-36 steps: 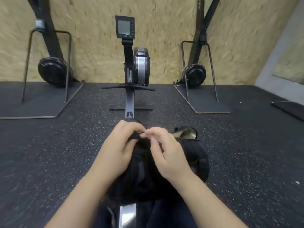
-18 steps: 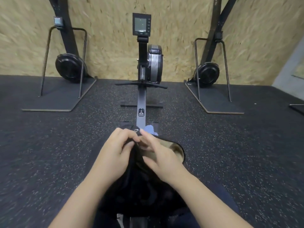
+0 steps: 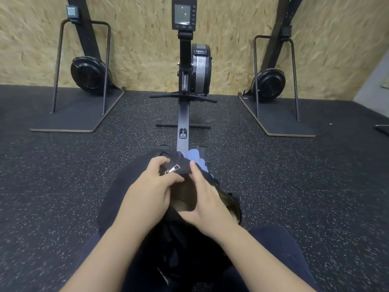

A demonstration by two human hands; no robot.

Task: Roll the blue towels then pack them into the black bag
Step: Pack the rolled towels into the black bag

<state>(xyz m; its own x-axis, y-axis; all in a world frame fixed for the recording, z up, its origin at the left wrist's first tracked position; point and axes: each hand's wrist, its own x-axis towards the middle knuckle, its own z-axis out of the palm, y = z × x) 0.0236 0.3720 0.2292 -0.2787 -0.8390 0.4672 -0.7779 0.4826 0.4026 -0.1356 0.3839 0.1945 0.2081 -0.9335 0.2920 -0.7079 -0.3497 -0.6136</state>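
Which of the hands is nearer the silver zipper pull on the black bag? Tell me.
Left. The left hand has its fingers curled at the bag's edge right beside the zipper pull. The right hand grips the black bag rim just to the pull's right, its fingertip slightly farther.

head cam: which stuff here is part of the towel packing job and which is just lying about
Part of the job:
black bag, held open by left hand and right hand
zip pull
blue towels, beyond the bag

Just there:
rowing machine with its monitor
two ski machines by the wall
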